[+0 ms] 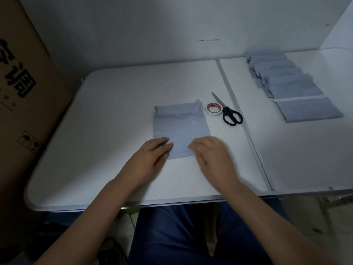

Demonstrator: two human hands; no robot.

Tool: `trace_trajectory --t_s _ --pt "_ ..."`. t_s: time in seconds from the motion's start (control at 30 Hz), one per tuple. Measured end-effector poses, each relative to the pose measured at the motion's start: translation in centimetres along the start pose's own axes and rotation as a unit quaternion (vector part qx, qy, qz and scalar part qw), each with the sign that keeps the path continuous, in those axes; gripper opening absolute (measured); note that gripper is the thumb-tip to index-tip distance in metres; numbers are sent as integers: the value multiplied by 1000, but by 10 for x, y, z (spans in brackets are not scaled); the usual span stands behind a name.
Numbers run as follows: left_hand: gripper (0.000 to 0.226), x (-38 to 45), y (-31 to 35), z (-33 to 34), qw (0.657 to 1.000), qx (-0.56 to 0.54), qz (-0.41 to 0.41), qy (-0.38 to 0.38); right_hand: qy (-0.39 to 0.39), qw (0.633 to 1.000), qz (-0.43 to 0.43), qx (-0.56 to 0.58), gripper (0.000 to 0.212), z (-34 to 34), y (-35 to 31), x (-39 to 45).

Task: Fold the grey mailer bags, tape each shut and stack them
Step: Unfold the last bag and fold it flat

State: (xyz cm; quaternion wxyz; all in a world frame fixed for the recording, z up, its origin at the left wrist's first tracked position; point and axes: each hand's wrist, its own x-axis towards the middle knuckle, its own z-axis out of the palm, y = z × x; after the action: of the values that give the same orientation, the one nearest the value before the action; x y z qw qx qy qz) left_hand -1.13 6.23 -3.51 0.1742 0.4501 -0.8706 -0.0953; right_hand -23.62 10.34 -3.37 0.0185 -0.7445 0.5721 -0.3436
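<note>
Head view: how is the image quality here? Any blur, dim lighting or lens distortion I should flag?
Head view: dim overall with a cool cast and dark corners; the right hand is smeared by motion blur, the left hand sharper; the wide lens bows the table edges; the grey mailer bag, tape roll and scissors read clearly, no glare.

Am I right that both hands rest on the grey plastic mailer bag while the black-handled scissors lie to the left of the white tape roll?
Not quite. In the head view the black-handled scissors lie to the right of the white tape roll. Both hands, left and right, do rest on the grey plastic mailer bag.
</note>
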Motion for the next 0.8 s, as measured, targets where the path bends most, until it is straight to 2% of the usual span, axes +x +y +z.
trace_trajectory --t_s 0.07,0.2,0.3,0.43,0.8 --pt "47 1 -3 0 1000 -8 4 -3 -36 998 -50 -29 27 12 -30 -3" --pt "42 1 -5 0 1000 -20 17 -6 -68 996 -35 -52 41 27 -57 -11" --pt "46 1 -4 0 1000 -22 3 -6 -76 994 -19 -82 43 26 -49 -16" --pt "39 3 -6 0 1000 -19 2 -11 -81 992 5 -101 43 20 -37 -24" --pt "40 3 -8 2 999 -37 -19 -20 -30 989 72 -126 34 -12 14 -44"
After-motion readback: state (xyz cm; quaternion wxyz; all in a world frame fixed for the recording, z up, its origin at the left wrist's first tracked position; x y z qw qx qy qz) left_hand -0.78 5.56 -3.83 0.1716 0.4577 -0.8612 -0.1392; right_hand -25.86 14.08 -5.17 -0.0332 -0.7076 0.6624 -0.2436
